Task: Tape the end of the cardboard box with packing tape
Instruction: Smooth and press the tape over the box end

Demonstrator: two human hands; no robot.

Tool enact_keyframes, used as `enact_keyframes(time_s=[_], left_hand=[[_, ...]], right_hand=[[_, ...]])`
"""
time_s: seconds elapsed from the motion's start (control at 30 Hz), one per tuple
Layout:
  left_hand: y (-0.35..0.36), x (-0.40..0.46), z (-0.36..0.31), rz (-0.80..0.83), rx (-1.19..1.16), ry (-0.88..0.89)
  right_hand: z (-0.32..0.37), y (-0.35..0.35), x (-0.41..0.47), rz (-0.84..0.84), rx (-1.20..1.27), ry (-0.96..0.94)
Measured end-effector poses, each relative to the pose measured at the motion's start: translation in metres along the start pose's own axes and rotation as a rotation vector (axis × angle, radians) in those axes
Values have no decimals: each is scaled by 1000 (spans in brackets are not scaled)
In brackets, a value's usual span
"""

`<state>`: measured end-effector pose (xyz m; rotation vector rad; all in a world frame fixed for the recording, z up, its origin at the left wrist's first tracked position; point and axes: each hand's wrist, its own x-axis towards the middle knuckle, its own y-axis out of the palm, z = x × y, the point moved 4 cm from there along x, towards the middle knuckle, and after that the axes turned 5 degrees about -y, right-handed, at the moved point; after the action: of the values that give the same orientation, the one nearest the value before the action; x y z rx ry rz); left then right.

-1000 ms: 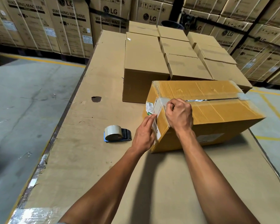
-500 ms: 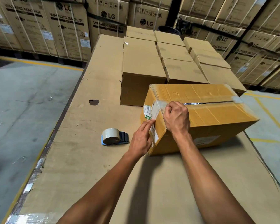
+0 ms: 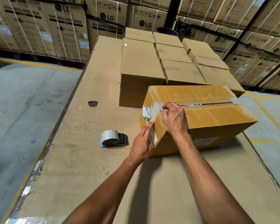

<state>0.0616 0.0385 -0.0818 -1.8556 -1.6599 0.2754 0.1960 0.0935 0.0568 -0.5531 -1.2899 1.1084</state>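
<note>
Both bare forearms reach forward over the cardboard-covered table to the near-left end of the cardboard box, which sits on the table just in front of a block of plain cartons. The right hand is up on the box's top corner, wrist bent, knuckles toward the camera, fingers curled and pinched on the loose end of a clear strip of packing tape that folds over the edge and down the end face. The left hand is lower, fingers straight and held together, laid flat against the end panel right below that tape, beside a barcode label. A shiny taped seam runs along the top of the box. The tape dispenser lies on the table to the left of the box, clear of both hands, roll facing the camera.
</note>
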Motion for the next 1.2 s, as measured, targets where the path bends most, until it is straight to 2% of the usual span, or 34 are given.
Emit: enact_keyframes(time_s=[0.07, 0.23, 0.33, 0.57, 0.73, 0.83, 1.03, 1.2], left_hand=[[-5, 2, 8, 30, 26, 11], [-28, 38, -22, -76, -58, 9], [-21, 47, -28, -81, -91, 31], [2, 15, 19, 2, -4, -43], [-20, 42, -25, -148, -100, 14], [-11, 43, -30, -174, -140, 15], [2, 15, 0, -5, -21, -90], [-12, 20, -23, -80, -88, -6]], right_hand=[[-2, -2, 0, -8, -3, 4], [1, 3, 0, 105, 60, -149], [3, 2, 0, 78, 40, -83], [3, -5, 0, -8, -2, 27], [6, -11, -8, 2, 108, -152], [3, -10, -8, -33, 95, -73], [0, -11, -14, -97, 62, 83], [-6, -14, -15, -17, 144, -116]])
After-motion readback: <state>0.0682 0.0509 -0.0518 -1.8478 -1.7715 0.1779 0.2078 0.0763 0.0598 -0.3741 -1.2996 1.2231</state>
